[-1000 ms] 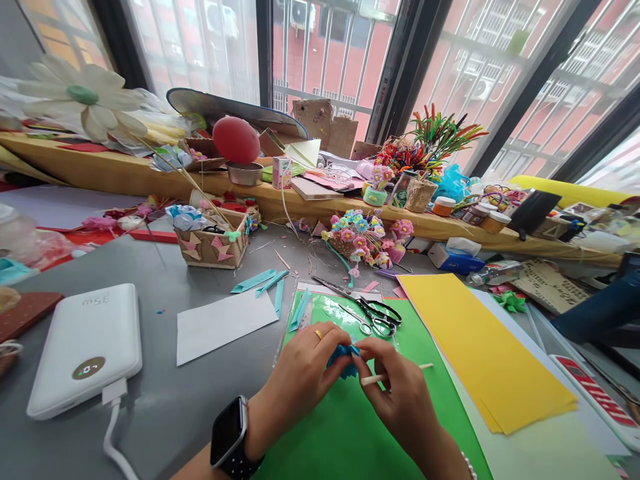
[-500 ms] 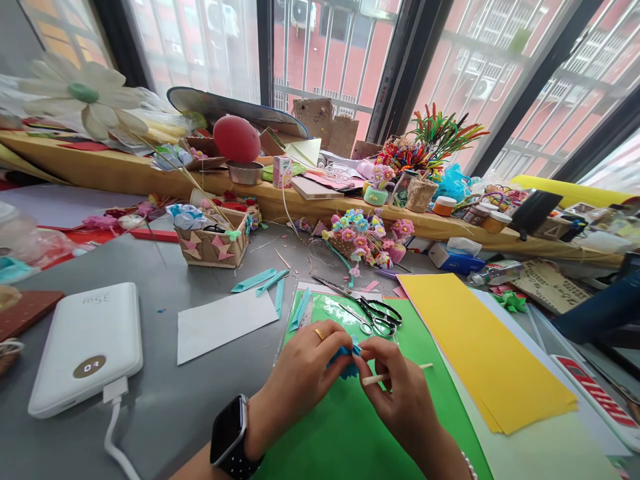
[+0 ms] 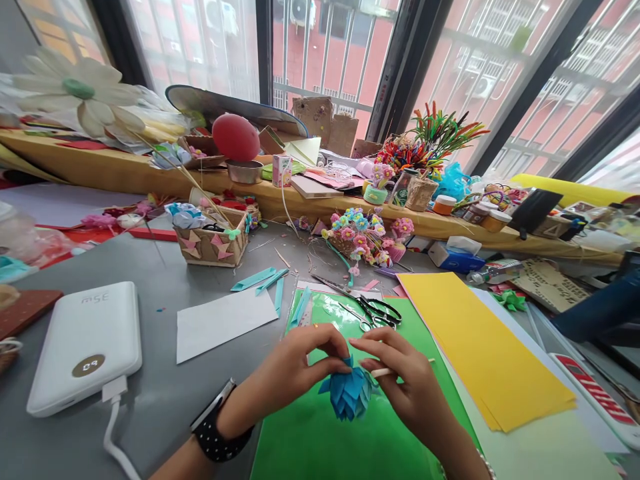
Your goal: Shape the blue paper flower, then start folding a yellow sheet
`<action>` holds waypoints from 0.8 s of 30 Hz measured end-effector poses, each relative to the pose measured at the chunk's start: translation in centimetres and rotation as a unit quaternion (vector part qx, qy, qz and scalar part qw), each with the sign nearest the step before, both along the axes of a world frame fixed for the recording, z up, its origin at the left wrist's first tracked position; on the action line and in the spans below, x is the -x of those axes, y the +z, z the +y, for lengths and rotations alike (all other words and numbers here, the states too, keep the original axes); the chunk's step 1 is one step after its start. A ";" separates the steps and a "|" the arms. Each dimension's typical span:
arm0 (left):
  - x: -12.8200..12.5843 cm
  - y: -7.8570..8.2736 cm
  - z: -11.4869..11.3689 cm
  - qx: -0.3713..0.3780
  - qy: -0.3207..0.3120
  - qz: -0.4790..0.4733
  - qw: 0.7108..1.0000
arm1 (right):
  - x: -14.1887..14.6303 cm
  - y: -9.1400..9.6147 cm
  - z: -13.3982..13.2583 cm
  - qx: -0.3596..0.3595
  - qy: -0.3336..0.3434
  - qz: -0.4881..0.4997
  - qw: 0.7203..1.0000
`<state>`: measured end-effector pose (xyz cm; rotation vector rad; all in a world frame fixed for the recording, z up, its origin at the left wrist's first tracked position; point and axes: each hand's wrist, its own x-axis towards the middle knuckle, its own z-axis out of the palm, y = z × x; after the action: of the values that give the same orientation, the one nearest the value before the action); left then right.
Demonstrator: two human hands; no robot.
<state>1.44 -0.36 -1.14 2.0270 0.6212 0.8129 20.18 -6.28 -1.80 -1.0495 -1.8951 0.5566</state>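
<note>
A blue folded-paper flower (image 3: pixel 347 395) hangs with its pointed petals downward over the green sheet (image 3: pixel 295 440). My left hand (image 3: pixel 295 370) is closed in a pinch at the flower's top. My right hand (image 3: pixel 407 387) holds a thin pale stick (image 3: pixel 383 372) between its fingers, the index finger stretched toward the flower's top. Whether that fingertip touches the paper, I cannot tell. Just beyond my hands, black-handled scissors (image 3: pixel 384 313) lie on the sheet, with a folded light-blue paper strip (image 3: pixel 301 307) to their left.
Yellow paper (image 3: pixel 490 347) lies to the right. On the left are a white sheet (image 3: pixel 225 327) and a white power bank (image 3: pixel 87 350) with a cable. Behind stand a cardboard box (image 3: pixel 213 245) and small craft flowers (image 3: pixel 360 233). A cluttered ledge (image 3: pixel 190 187) runs below the windows.
The blue flower has tipped down and into fuller view. My left wrist has turned, and my right fingers have spread and lifted somewhat, still with the stick.
</note>
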 end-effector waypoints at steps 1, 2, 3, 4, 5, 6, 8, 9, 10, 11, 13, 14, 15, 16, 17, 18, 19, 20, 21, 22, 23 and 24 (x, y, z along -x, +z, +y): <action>0.0 0.0 0.0 0.011 -0.003 -0.002 1.000 | 0.0 0.0 0.0 0.011 0.010 0.003 1.000; -0.1 -0.1 0.0 0.020 -0.004 -0.003 1.000 | 0.0 -0.1 0.0 0.014 0.015 0.004 1.000; -0.1 -0.1 0.0 0.029 -0.003 -0.003 1.000 | 0.0 -0.1 0.0 0.012 0.015 0.001 1.000; -0.2 -0.1 0.1 0.038 -0.001 -0.003 0.999 | 0.0 -0.1 0.1 0.005 0.009 -0.006 1.000; -0.2 -0.2 0.1 0.048 0.000 -0.004 0.999 | 0.0 0.0 0.1 -0.004 0.000 -0.016 1.000; -0.2 -0.2 0.1 0.060 -0.002 -0.005 0.998 | 0.1 0.0 0.1 -0.010 -0.009 -0.026 1.000; -0.2 -0.1 0.2 0.081 -0.010 -0.008 0.997 | 0.2 0.3 0.2 -0.015 -0.024 -0.040 0.999; -0.2 -0.1 0.2 0.089 -0.013 -0.008 0.996 | 0.2 0.4 0.2 -0.011 -0.029 -0.043 0.999; -0.2 -0.1 0.2 0.095 -0.013 -0.007 0.995 | 0.2 0.5 0.2 -0.005 -0.033 -0.044 0.998; -0.2 0.0 0.2 0.101 -0.011 -0.006 0.995 | 0.2 0.6 0.1 0.003 -0.037 -0.044 0.998; -0.1 0.1 0.2 0.115 -0.010 -0.003 0.993 | 0.3 0.8 0.0 0.024 -0.043 -0.047 0.998; -0.1 0.1 0.2 0.126 -0.014 -0.002 0.992 | 0.3 0.9 0.0 0.036 -0.043 -0.048 0.997; 0.0 0.2 0.3 0.137 -0.021 -0.001 0.990 | 0.3 0.9 -0.1 0.048 -0.042 -0.048 0.997; 0.0 0.2 0.3 0.149 -0.028 -0.001 0.988 | 0.3 0.9 -0.1 0.059 -0.040 -0.047 0.996; 0.0 0.3 0.3 0.159 -0.034 0.000 0.987 | 0.3 0.9 -0.2 0.070 -0.038 -0.046 0.996; 0.0 0.4 0.3 0.166 -0.038 0.001 0.985 | 0.3 0.9 -0.2 0.079 -0.038 -0.044 0.995; 0.0 0.4 0.3 0.171 -0.041 0.002 0.984 | 0.3 0.9 -0.3 0.088 -0.038 -0.042 0.994; 0.0 0.5 0.3 0.173 -0.042 0.004 0.984 | 0.3 1.0 -0.4 0.096 -0.040 -0.041 0.994; 0.0 0.5 0.2 0.173 -0.043 0.005 0.984 | 0.3 1.0 -0.4 0.102 -0.042 -0.040 0.993; -0.1 0.6 0.2 0.171 -0.042 0.007 0.984 | 0.3 1.0 -0.5 0.108 -0.043 -0.040 0.992; -0.1 0.6 0.1 0.169 -0.041 0.009 0.985 | 0.3 1.0 -0.5 0.114 -0.045 -0.041 0.992; -0.1 0.6 0.1 0.168 -0.040 0.010 0.985 | 0.3 1.1 -0.5 0.117 -0.045 -0.041 0.991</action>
<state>1.56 -0.26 -0.55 1.7414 0.6377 0.5946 19.89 -6.74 -0.72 -1.3215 -1.8734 0.7063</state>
